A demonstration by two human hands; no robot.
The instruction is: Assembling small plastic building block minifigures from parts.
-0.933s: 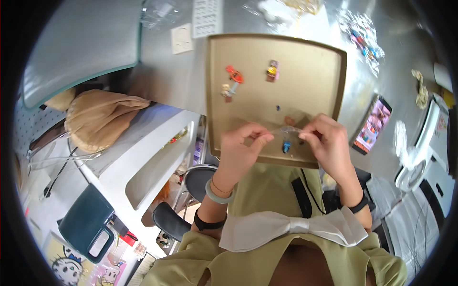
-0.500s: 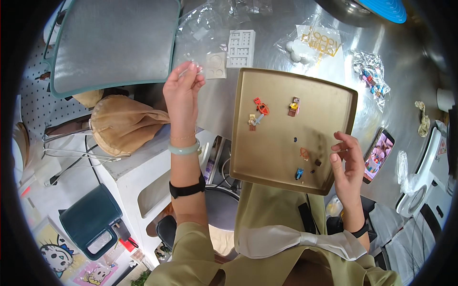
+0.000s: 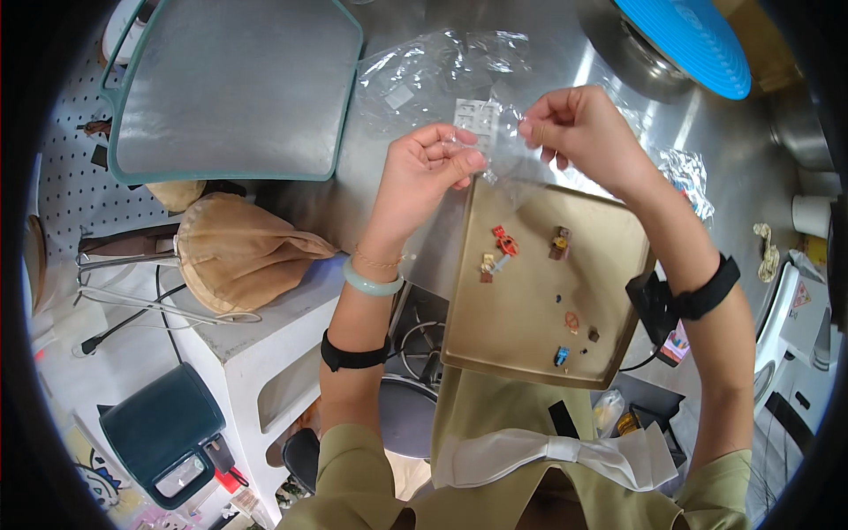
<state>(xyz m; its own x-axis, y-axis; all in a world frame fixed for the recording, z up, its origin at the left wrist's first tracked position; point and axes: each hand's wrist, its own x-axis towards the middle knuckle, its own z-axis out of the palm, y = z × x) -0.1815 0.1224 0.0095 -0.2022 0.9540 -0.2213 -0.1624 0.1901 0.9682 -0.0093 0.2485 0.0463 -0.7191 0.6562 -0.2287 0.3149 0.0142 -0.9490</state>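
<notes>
A clear plastic bag [image 3: 506, 152] is stretched between my hands above the far edge of a gold baking tray [image 3: 609, 265]. One side of it is pinched in the fingers of my left hand [image 3: 426, 177]. My right hand [image 3: 583, 132] grips the other side with thumb and fingertips. On the tray lie a red toy figure [image 3: 503, 238], a tan toy figure [image 3: 487, 268] with a grey piece, and a brown-and-yellow toy figure [image 3: 560, 243]. Nearer me are a blue toy piece [image 3: 562, 355], an orange piece [image 3: 571, 322] and small dark bits. Whether the bag contains anything, I cannot tell.
Behind the bag is a white mould [image 3: 473, 117], partly covered. A green-rimmed board [image 3: 234, 88] stands at the far left, beside a tan cloth bag [image 3: 243, 256]. A blue round mat [image 3: 698, 49] is at the far right. My right arm partly hides a phone [image 3: 675, 344].
My right hand has left the tray's right side and moved up and left to grip the bag. My left hand has shifted right with the bag. The view has shifted slightly.
</notes>
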